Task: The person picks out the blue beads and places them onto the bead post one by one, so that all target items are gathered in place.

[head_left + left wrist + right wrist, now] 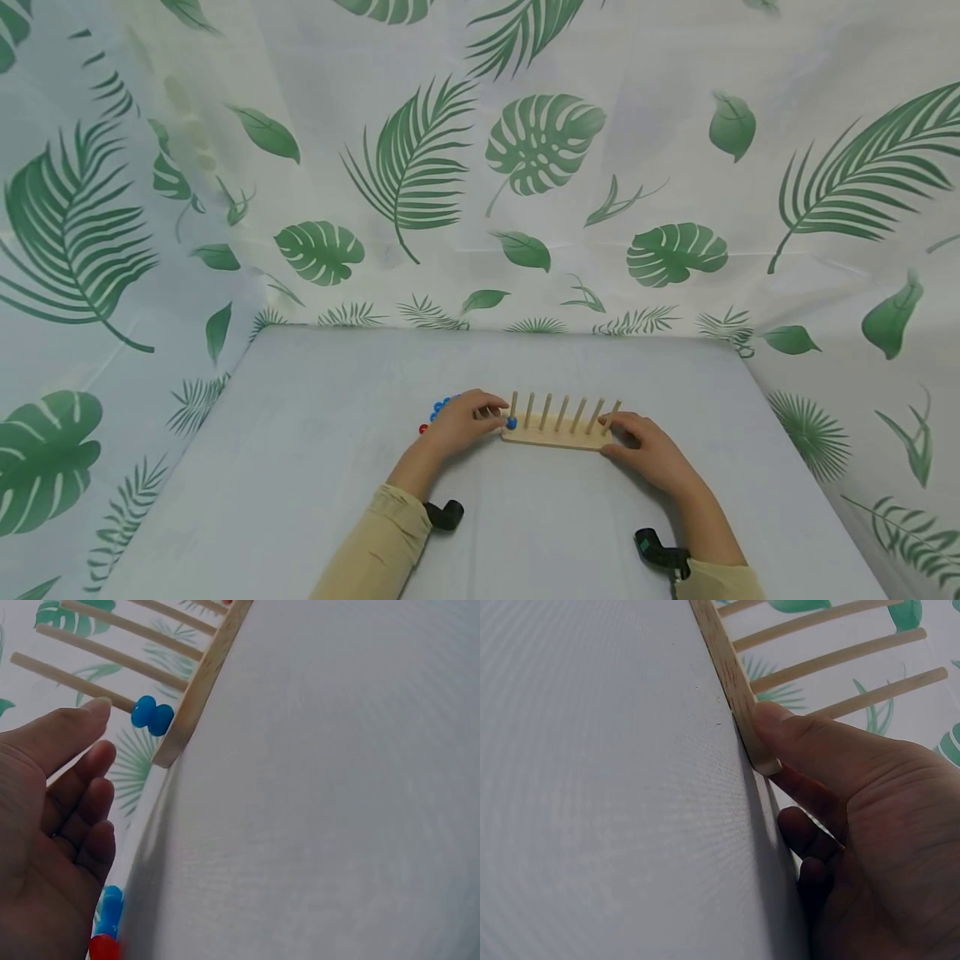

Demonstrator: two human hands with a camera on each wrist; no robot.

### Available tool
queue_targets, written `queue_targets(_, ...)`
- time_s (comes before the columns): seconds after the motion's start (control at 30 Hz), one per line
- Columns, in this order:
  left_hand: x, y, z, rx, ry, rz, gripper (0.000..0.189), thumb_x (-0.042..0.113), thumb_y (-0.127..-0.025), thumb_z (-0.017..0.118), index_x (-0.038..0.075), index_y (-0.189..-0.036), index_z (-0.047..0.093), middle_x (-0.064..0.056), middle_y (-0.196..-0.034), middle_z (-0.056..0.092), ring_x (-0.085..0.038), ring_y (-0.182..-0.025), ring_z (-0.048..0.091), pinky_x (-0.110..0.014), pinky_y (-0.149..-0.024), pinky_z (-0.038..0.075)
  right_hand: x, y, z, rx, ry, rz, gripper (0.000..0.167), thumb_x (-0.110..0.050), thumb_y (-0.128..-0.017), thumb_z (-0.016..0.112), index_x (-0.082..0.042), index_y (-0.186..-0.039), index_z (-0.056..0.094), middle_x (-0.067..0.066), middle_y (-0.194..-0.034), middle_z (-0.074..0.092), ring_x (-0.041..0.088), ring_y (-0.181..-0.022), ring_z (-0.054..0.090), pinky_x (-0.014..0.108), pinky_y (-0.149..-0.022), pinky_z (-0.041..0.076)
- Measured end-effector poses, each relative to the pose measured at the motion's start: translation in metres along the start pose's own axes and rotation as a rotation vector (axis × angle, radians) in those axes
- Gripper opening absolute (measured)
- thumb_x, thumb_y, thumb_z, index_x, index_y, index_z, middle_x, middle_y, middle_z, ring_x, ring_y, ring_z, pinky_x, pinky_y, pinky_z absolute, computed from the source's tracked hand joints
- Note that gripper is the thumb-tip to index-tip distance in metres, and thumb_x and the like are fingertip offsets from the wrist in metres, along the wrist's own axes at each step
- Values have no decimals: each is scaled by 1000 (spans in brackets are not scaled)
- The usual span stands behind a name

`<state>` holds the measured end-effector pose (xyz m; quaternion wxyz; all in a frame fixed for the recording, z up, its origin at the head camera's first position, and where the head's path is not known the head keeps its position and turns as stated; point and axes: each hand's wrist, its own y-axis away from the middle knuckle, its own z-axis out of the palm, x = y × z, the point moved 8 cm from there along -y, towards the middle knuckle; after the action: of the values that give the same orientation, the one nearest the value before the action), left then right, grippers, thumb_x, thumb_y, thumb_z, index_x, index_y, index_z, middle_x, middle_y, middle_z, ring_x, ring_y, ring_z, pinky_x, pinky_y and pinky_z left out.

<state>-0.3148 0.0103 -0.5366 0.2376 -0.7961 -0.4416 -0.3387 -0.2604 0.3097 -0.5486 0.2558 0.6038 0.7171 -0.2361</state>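
Note:
A wooden peg rack (555, 437) with a row of several upright pegs lies on the table. Two blue beads (152, 716) sit stacked at the foot of its leftmost peg. Beside that peg is my left hand (463, 422), its thumb tip close to the peg above the beads and its fingers loosely bent around nothing. At the other end, my right hand (651, 454) pinches the rack, with the thumb (774, 720) on the front edge of the base and the fingers partly hidden behind it.
Several loose blue beads (438, 407) and a red bead (423, 429) lie on the table to the left, partly covered by my left hand. The white-covered table (555, 525) meets a leaf-patterned curtain (442, 267) at the back.

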Motion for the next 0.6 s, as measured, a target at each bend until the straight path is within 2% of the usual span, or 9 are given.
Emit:
queue_targets(0.27, 1, 4, -24, 84, 50, 17, 27, 37, -96, 65, 23, -118, 71, 8, -101, 66, -8, -90, 58, -26, -80, 49, -1, 0, 0, 11, 21, -17, 45, -36, -87, 75, -17, -127, 64, 13, -138, 58, 37, -125, 52, 58, -101, 41)
queue_targets(0.37, -7, 6, -36, 108, 66, -18, 28, 39, -95, 65, 25, -119, 71, 9, -102, 66, -9, -90, 57, -27, -79, 49, 0, -1, 1, 4, 9, -4, 46, -37, -87, 75, -18, -128, 64, 12, -139, 57, 36, -126, 52, 58, -102, 41)
queue_targets(0.47, -19, 7, -48, 125, 84, -79, 31, 42, -95, 64, 26, -120, 70, 10, -105, 65, -11, -91, 56, -29, -77, 49, 1, -1, 1, -4, 2, 0, 47, -37, -87, 75, -18, -128, 63, 12, -139, 57, 37, -128, 51, 59, -104, 40)
queue_targets(0.6, -34, 10, -64, 135, 79, -146, 35, 46, -95, 63, 27, -124, 68, 10, -108, 64, -15, -94, 56, -32, -80, 50, 2, -1, 1, 0, 3, 3, 47, -38, -86, 75, -18, -128, 64, 11, -139, 57, 37, -128, 50, 59, -104, 38)
